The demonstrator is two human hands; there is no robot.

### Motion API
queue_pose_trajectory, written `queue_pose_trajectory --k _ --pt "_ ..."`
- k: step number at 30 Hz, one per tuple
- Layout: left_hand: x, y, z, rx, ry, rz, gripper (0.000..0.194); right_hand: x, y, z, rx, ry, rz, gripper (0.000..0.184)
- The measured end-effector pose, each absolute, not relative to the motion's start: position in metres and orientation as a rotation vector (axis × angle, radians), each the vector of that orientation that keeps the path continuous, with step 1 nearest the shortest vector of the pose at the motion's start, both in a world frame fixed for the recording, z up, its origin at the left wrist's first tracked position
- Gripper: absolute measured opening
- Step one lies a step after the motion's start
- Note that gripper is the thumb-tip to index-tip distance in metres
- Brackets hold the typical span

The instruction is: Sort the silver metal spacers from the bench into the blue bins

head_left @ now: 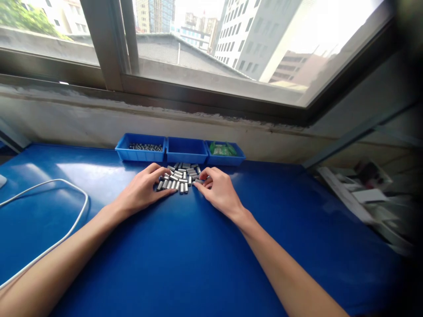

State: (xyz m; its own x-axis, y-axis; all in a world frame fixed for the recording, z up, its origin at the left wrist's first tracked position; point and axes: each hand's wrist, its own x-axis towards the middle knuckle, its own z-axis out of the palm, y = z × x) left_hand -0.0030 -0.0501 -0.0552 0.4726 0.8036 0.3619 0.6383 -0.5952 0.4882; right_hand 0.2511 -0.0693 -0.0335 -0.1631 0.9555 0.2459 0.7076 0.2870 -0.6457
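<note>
Small silver blocks with dark ends (181, 175) lie in a loose pile on the blue table, several lined up side by side along its near left edge. My left hand (141, 186) rests at the left of the pile. Its thumb and fingers are spread apart around the near row, touching the end blocks. On the other side, my right hand (218, 188) has its thumb and fingertips closed on one silver block (198, 181) at the pile's right edge. The curled fingers partly hide that block.
Behind the pile stand three blue bins: the left bin (140, 155) holds small metal parts, the middle bin (187, 157) shows a bare floor, the right bin (228, 161) holds green plastic packets. A white cable (86, 200) loops across the left. A window wall rises behind.
</note>
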Motion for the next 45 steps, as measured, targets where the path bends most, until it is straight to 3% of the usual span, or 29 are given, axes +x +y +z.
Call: queue_pose_trajectory --k 9,15,24,31,39,45 --pt "-0.01 -0.049 -0.049 2.341 1.07 0.918 0.023 0.243 -0.075 -0.044 -1.285 -2.056 0.358 0.01" --pt "-0.025 -0.048 -0.039 2.054 1.06 0.848 0.032 0.239 -0.076 -0.054 -1.275 -2.09 0.202 0.006" --pt "0.004 -0.055 -0.034 1.456 1.113 1.209 0.05 0.24 -0.071 -0.06 -1.118 -2.12 0.133 0.002" --pt "0.016 -0.05 -0.044 1.376 1.015 1.298 0.063 0.228 -0.074 -0.055 -0.996 -1.875 0.084 0.021" --pt "0.01 -0.043 -0.045 1.412 0.952 1.309 0.078 0.231 -0.052 -0.057 -0.819 -2.062 0.01 0.05" --pt "0.012 -0.045 -0.049 1.544 0.896 1.267 0.076 0.227 -0.043 -0.059 -0.712 -2.166 0.097 0.035"
